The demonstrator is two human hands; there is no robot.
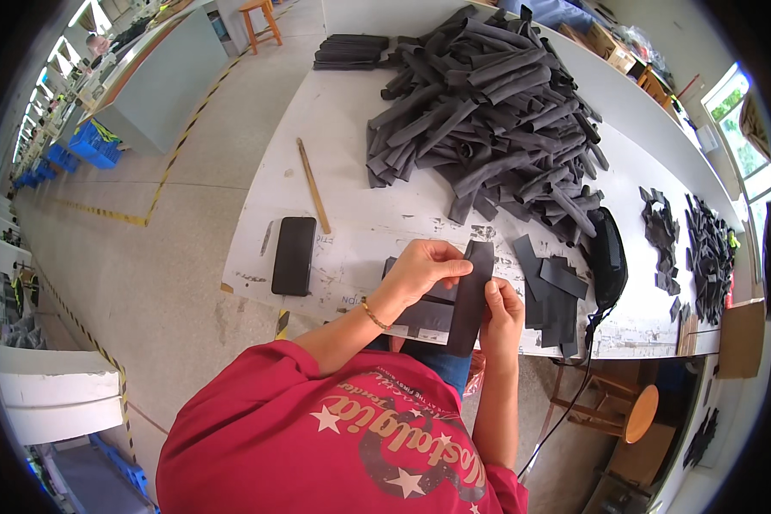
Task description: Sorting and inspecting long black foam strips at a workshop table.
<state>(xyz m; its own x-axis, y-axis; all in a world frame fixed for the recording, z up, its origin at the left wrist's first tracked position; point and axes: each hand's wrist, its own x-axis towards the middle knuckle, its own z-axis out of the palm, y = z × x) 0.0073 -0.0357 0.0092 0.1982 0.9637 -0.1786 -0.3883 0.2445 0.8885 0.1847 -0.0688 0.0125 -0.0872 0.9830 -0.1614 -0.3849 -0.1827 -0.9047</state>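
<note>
My left hand (420, 267) and my right hand (503, 310) both pinch one long dark grey fabric strip (474, 301), held upright over the near edge of the white table (360, 128). The left fingers grip its upper part, the right fingers its right edge lower down. Under my hands lies a small stack of flat dark pieces (428, 315). More cut flat pieces (552, 291) lie just to the right.
A large heap of rolled dark fabric tubes (488, 111) fills the far middle of the table. A black phone (294, 255) and a wooden stick (313, 185) lie at left. A black pouch (610, 257) and scrap piles (698, 253) sit right. A wooden stool (625, 413) stands below.
</note>
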